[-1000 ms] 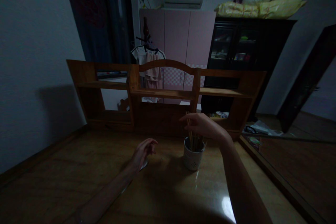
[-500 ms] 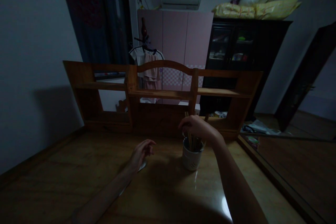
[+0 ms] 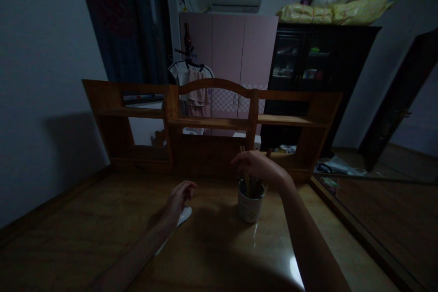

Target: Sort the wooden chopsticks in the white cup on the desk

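Note:
A white perforated utensil holder (image 3: 248,210) stands upright on the wooden desk, with several chopsticks (image 3: 247,183) in it. My right hand (image 3: 256,164) is above its rim, fingers bent down and closed around the upper part of some chopsticks; the fingertips are partly hidden. To the left, my left hand (image 3: 179,197) hovers over the desk with loosely bent fingers and nothing in them. Below it lies a white spoon-like utensil (image 3: 185,214) with a rounded end and a long thin handle, partly covered by my left wrist and forearm.
A wooden shelf unit (image 3: 212,122) runs along the back of the desk (image 3: 212,246), just behind the holder. The desk has a raised edge (image 3: 342,210) on the right. Beyond are a pink wardrobe (image 3: 227,50), hanging clothes (image 3: 196,83) and a dark cabinet (image 3: 321,59).
My left hand has drawn slightly left, uncovering more of the white utensil's rounded end. My right hand has shifted very slightly left at the chopsticks; the holder stands where it was.

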The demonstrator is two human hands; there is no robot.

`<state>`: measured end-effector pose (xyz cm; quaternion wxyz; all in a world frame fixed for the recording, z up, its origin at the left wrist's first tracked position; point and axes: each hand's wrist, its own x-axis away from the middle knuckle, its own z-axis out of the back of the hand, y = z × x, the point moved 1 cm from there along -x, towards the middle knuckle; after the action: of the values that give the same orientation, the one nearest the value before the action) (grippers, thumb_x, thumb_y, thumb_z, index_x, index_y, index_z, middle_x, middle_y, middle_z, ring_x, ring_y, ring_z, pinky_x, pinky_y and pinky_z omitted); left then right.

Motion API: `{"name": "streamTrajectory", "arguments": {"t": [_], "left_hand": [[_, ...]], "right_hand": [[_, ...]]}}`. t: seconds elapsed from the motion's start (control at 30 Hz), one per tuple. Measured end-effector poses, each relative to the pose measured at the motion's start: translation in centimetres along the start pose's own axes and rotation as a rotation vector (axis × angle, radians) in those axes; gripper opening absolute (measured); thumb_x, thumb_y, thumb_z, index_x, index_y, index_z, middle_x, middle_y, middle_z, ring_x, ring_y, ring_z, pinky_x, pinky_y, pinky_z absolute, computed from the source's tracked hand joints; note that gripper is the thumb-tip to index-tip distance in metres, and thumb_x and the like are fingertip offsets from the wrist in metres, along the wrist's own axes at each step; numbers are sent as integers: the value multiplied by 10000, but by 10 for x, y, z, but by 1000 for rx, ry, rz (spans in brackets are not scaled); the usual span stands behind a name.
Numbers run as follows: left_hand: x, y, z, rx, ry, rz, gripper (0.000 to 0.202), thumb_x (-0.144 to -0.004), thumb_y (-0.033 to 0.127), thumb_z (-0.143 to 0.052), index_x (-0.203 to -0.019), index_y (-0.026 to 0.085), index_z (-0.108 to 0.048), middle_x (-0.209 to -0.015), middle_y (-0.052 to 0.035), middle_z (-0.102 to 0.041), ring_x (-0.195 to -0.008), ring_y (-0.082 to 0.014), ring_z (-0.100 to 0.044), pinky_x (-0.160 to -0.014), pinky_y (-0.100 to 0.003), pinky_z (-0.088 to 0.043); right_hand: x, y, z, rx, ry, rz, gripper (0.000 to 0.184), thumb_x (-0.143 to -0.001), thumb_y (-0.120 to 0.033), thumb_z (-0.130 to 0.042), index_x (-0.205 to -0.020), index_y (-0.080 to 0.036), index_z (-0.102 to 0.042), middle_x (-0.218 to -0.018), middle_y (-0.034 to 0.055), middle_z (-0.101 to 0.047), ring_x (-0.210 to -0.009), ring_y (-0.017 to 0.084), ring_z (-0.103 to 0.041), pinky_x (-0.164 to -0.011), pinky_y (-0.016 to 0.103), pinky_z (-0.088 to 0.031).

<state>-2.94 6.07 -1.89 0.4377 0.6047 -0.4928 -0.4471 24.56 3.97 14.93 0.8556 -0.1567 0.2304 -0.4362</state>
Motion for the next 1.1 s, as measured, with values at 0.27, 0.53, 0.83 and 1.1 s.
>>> {"name": "streamTrajectory", "arguments": {"t": [0.27, 0.53, 0.83, 1.1], "left_hand": [[-5, -5, 8, -34, 23, -62, 220, -727, 395, -603, -707, 186, -669, -542, 26, -555, -537, -116, -496, -523, -216, -357], [-8, -3, 6, -56, -30, -103, 234, -748, 404, -570, -708, 185, -643, -516, 38, -522, -517, -124, -474, -509, -217, -349], [-17, -10, 10, -105, -36, -155, 299, -763, 455, -539, -724, 172, -628, -480, 48, -497, -461, -117, -447, -460, -212, -319], [-19, -15, 10, -162, -53, -191, 318, -808, 468, -497, -736, 178, -606, -479, 51, -490, -468, -119, -459, -461, -212, -336]], "right_hand": [[44, -20, 59, 24, 356, 51, 258, -910, -331, -521, -1046, -207, -701, -945, 38, -713, -822, 168, -651, -712, 242, -480], [89, 12, 46, -108, 237, -131, 407, -925, -505, -473, -951, -160, -687, -723, 9, -648, -507, 113, -572, -444, 189, -395], [87, 24, -14, -234, 203, -61, 425, -941, -503, -475, -810, -143, -660, -638, 18, -634, -574, 143, -613, -511, 208, -439], [83, 34, -12, -275, 206, -103, 438, -934, -511, -488, -773, -138, -651, -620, 11, -633, -551, 132, -614, -499, 198, -435]]}}
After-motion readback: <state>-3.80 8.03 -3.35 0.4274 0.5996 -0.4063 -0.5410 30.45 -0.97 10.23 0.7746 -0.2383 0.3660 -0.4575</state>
